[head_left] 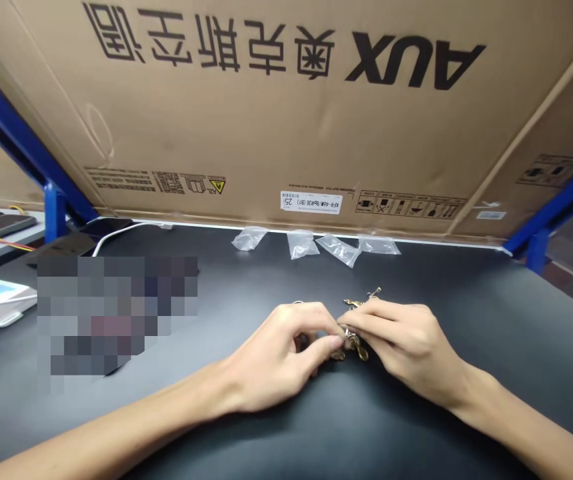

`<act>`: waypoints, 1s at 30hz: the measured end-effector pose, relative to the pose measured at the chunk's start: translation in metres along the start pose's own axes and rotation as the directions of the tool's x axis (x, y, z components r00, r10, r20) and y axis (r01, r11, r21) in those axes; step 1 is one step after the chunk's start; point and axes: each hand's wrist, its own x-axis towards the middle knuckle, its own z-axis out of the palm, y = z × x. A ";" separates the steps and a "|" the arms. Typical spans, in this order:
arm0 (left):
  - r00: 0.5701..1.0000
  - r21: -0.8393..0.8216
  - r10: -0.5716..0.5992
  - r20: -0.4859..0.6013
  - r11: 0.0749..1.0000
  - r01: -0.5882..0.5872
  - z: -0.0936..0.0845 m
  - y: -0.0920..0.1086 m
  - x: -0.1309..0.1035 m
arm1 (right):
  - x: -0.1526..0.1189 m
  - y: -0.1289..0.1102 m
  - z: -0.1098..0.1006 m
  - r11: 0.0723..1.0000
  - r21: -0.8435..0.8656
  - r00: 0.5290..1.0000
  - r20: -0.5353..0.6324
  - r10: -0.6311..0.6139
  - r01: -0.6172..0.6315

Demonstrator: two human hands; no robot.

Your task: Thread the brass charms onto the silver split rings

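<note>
Small bronze-coloured metal pieces [362,351], linked with silver rings, are bunched between my two hands just above the black tabletop. The thumb and forefinger of my left hand [286,353] pinch the bunch from the left. My right hand [411,337] closes on it from the other side, fingertips almost meeting the left ones. Another bronze-coloured piece [354,303] and a thin pin-like part [375,293] stick out beyond the right fingers. My fingers hide most of the bunch, so its exact kind cannot be made out.
Several clear plastic bags [303,245] lie along the table's back edge, before a large cardboard box [286,133]. Blue metal posts [55,210] stand at the sides. A white cable [121,230] and a blurred-out item [116,313] are at left, with a white box [1,310].
</note>
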 end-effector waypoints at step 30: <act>0.884 0.270 0.287 -0.368 0.943 -0.194 -0.006 -0.031 0.010 | 0.000 0.036 -0.020 0.892 -0.426 0.928 0.249 0.277 -0.152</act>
